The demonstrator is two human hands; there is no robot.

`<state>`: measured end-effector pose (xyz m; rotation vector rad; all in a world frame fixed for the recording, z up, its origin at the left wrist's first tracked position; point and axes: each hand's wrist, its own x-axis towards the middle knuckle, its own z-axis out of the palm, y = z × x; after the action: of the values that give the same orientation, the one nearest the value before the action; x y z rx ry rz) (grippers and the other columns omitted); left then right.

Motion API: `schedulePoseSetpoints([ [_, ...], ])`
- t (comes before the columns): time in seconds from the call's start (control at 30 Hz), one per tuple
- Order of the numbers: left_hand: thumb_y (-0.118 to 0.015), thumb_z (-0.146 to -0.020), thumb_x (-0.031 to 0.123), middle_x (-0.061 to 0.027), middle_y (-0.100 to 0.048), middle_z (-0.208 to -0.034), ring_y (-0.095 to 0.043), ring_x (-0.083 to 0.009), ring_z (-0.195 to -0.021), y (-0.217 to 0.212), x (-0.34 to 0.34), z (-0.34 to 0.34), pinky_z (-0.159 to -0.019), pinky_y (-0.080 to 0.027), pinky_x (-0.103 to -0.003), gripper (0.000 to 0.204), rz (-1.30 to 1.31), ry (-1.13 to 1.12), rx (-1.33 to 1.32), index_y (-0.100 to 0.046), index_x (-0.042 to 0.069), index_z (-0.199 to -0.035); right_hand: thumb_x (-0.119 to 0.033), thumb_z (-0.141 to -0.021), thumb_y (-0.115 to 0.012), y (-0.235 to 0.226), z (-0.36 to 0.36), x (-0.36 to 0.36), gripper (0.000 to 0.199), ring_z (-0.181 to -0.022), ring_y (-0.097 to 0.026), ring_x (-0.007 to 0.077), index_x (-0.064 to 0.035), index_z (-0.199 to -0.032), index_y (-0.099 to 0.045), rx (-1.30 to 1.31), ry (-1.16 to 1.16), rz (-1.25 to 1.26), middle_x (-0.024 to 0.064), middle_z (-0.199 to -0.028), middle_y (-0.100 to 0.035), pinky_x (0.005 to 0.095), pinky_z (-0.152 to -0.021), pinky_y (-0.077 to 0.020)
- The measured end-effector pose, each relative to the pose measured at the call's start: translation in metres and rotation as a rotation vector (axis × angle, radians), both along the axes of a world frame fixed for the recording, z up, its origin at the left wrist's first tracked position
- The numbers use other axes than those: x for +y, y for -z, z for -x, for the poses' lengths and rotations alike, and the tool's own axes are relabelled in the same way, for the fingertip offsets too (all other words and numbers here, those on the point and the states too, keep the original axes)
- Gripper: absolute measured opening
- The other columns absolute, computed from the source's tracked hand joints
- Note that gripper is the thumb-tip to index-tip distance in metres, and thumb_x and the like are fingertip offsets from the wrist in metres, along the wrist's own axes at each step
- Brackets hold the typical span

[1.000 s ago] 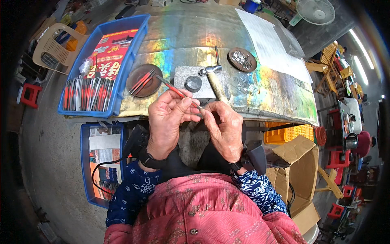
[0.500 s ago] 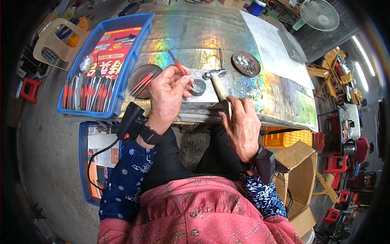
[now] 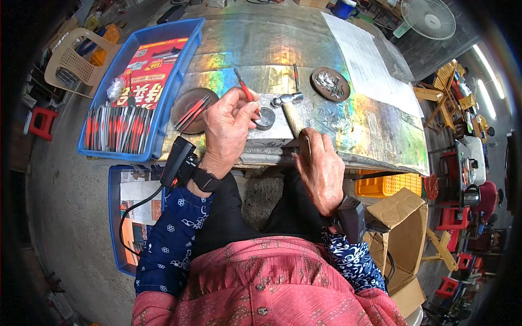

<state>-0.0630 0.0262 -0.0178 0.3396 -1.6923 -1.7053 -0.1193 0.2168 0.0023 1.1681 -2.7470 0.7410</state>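
Held between the thumb and fingers of my left hand (image 3: 225, 127) is a slim red-and-black tool (image 3: 243, 85), its black end pointing up and away. The lower end is near a round grey disc (image 3: 264, 118) on a metal block (image 3: 270, 142); my fingers partly hide whether they touch. My right hand (image 3: 321, 168) is closed round the wooden handle of a hammer (image 3: 293, 117). The hammer's steel head lies over the far side of the block. Left of my left hand, several more red-and-black tools (image 3: 191, 115) rest across a shallow brown dish (image 3: 183, 103).
Small metal pieces fill a round dish (image 3: 330, 84); more pieces (image 3: 333, 119) lie loose nearby. Another slim tool (image 3: 296, 77) lies beyond the hammer. A blue tray (image 3: 163, 142) with many slim tools stands left. White sheets (image 3: 370, 65) cover the right side. A cardboard box (image 3: 399, 233) is below right.
My left hand has shifted slightly right and the slim tool in it stands a little steeper. My right hand has moved slightly left, still on the hammer handle.
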Motion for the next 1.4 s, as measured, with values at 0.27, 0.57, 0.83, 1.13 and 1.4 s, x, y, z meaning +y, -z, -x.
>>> schedulePoseSetpoints([
  [0.27, -0.060, -0.090, 0.002, -0.0040, -0.067, -0.080, -0.063, -0.0064, -0.068, 0.001, 0.000, -0.001, -0.057, -0.051, -0.020, 0.008, 0.038, -0.005, -0.016, -0.063, -0.001, -0.098, -0.008, -0.078, -0.071, 0.001, 0.001, -0.001, 0.051, -0.090, -0.060, 0.0404, -0.0071, -0.125, -0.050, -0.013, 0.009, -0.013, 0.0184, -0.105, -0.056, 0.0454, -0.074, -0.0504],
  [0.57, -0.061, -0.090, 0.002, -0.0034, -0.068, -0.080, -0.063, -0.0055, -0.068, 0.001, -0.001, -0.001, -0.058, -0.052, -0.019, 0.008, -0.003, -0.004, -0.010, -0.063, -0.001, -0.098, -0.005, -0.077, -0.071, -0.001, 0.001, -0.001, 0.052, -0.090, -0.060, 0.0410, -0.0064, -0.124, -0.050, -0.035, -0.002, 0.001, 0.0190, -0.105, -0.057, 0.0454, -0.074, -0.0501],
  [0.83, -0.064, -0.090, 0.002, -0.0060, -0.068, -0.082, -0.063, -0.0064, -0.073, -0.003, 0.006, -0.005, -0.062, -0.051, -0.020, 0.009, 0.377, -0.094, -0.085, -0.065, -0.002, -0.097, -0.007, -0.081, -0.064, 0.005, 0.000, -0.001, 0.046, -0.085, -0.061, 0.0383, -0.0015, -0.123, -0.048, 0.066, 0.006, -0.008, 0.0180, -0.096, -0.056, 0.0453, -0.068, -0.0514],
  [1.13, -0.068, -0.083, 0.002, -0.0138, -0.070, -0.086, -0.069, -0.0199, -0.076, -0.006, 0.008, -0.003, -0.066, -0.052, -0.029, 0.012, 0.555, -0.172, -0.043, -0.066, -0.004, -0.093, -0.005, -0.086, -0.062, -0.038, 0.011, 0.007, 0.031, -0.077, -0.063, 0.0258, 0.0015, -0.116, -0.057, -0.055, 0.058, 0.270, 0.0161, -0.091, -0.063, 0.0331, -0.066, -0.0510],
  [1.4, -0.068, -0.082, -0.002, -0.0157, -0.069, -0.087, -0.069, -0.0238, -0.077, -0.004, 0.009, -0.002, -0.067, -0.052, -0.031, 0.014, 0.549, -0.178, -0.031, -0.066, -0.004, -0.095, -0.008, -0.087, -0.068, -0.098, -0.003, 0.014, 0.027, -0.065, -0.062, 0.0177, 0.0031, -0.110, -0.062, -0.016, -0.153, 0.384, 0.0151, -0.083, -0.065, 0.0276, -0.063, -0.0494],
])
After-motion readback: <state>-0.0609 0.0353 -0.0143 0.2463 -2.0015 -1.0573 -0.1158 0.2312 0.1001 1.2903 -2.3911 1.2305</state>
